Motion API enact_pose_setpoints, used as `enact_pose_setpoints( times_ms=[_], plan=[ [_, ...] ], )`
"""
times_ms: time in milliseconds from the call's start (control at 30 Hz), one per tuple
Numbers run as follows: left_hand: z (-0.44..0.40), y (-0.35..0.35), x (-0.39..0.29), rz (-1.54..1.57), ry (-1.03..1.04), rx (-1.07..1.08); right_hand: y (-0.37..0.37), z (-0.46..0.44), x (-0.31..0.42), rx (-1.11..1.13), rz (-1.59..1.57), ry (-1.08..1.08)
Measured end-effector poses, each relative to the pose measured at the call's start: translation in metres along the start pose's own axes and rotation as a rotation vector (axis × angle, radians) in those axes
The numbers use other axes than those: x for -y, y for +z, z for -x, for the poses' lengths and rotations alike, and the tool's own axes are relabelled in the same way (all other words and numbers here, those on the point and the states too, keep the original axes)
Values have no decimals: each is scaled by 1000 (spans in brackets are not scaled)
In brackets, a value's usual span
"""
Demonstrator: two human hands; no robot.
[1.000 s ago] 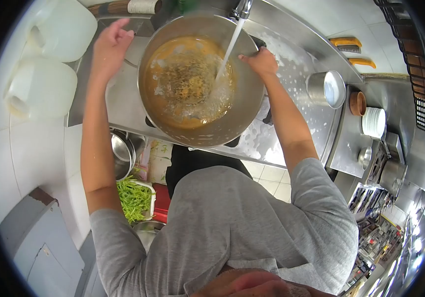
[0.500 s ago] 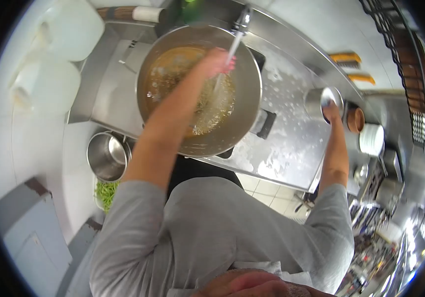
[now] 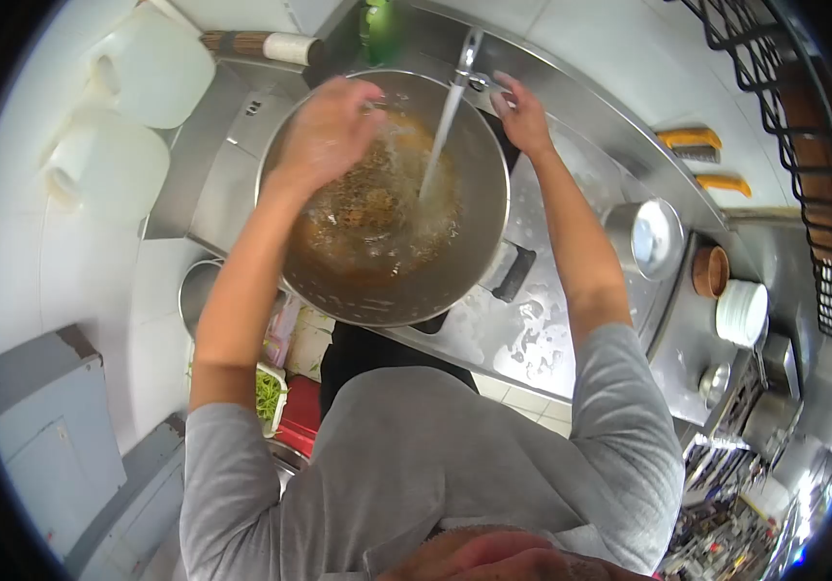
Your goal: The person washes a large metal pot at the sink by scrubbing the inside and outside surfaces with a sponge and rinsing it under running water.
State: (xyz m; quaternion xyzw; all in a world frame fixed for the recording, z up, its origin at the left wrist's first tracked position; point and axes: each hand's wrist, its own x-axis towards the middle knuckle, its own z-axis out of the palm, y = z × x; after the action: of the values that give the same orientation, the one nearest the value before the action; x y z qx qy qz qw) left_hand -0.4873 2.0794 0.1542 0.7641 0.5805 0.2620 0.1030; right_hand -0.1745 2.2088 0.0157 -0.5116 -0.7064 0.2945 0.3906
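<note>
A large metal pot (image 3: 479,232) sits in the sink, with brownish, bubbling water (image 3: 377,247) inside. From the faucet (image 3: 468,56) a stream of water (image 3: 440,136) falls into it. Over the pot's far left part is my left hand (image 3: 329,136), somewhat blurred, fingers apart and nothing seen in them. My right hand (image 3: 522,114) is raised beside the faucet, close to its small lever (image 3: 481,82); its fingers are spread and hold nothing. A smaller metal pot (image 3: 643,237) lies tilted on the wet steel counter, away from both hands.
A green bottle (image 3: 375,34) and a bundled brush (image 3: 261,45) are behind the sink. White jugs (image 3: 111,160) stand at left. Yellow-handled tools (image 3: 692,143) hang on the right wall, near white plates (image 3: 741,312). Green vegetables (image 3: 268,395) lie in a container below left.
My right hand has left the smaller pot and moved left to the faucet. My left hand has pulled out of the water stream toward the big pot's left side.
</note>
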Motion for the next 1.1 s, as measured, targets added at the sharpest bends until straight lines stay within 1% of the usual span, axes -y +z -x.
enact_pose_setpoints(
  times_ms=[33, 100, 133, 200, 233, 267, 300, 333, 367, 433, 467, 500, 533, 600, 633, 667, 700, 733, 767, 833, 933, 1033, 1067, 1100],
  plan=[
    [8, -31, 3, -58, 6, -106, 18, -23, -16, 29, 26, -23],
    [30, -74, 30, -210, -88, -256, 46, -48, -45, 87, 84, -54],
    [45, -85, 42, -191, -198, -247, 49, -49, -38, 81, 33, 69],
    [74, -96, 60, -146, -415, -243, 62, -57, -40, 24, 147, 140],
    [86, -91, 64, -71, -480, -195, 69, -59, -49, -3, 206, 176],
    [100, -80, 71, 7, -543, -144, 79, -71, -87, -52, 256, 31],
    [111, -68, 77, 89, -601, -95, 72, -85, -94, 120, -55, 333],
    [119, -52, 79, 160, -603, -102, 61, -95, -91, 290, -369, 632],
    [122, -36, 80, 234, -602, -106, 58, -94, -88, 319, -472, 720],
    [118, -14, 83, 263, -671, -52, 47, -91, -70, 357, -662, 911],
    [118, -7, 85, 279, -706, -17, 42, -80, -46, 274, -568, 924],
    [119, -2, 89, 297, -705, -55, 30, -64, -27, 187, -470, 938],
    [123, 4, 96, 324, -701, -87, 12, -42, -19, 112, -410, 784],
    [140, 24, 124, 395, -624, -170, -47, 13, -11, -64, 134, 351],
    [133, 10, 106, 419, -667, -118, -86, 38, -19, -199, 271, 312],
    [134, 10, 105, 400, -648, -113, -129, 74, -24, -327, 418, 283],
    [138, 15, 118, 338, -619, -98, -173, 103, -15, -388, 549, 296],
    [136, 14, 115, 411, -628, -114, -206, 128, -3, -396, 762, 410],
    [129, 6, 101, 355, -641, -99, -241, 151, -27, -311, 913, 487],
    [126, 2, 92, 379, -652, -96, -281, 185, -74, -75, 834, 509],
    [128, 7, 105, 311, -629, -83, -278, 208, -121, 116, 825, 358],
    [123, -5, 83, 366, -618, -77, -289, 205, -188, 261, 948, 317],
    [124, -2, 87, 316, -632, -72, -292, 199, -185, 380, 991, 414],
    [125, 2, 95, 265, -653, -67, -309, 200, -205, 288, 1035, 336]
  ],
)
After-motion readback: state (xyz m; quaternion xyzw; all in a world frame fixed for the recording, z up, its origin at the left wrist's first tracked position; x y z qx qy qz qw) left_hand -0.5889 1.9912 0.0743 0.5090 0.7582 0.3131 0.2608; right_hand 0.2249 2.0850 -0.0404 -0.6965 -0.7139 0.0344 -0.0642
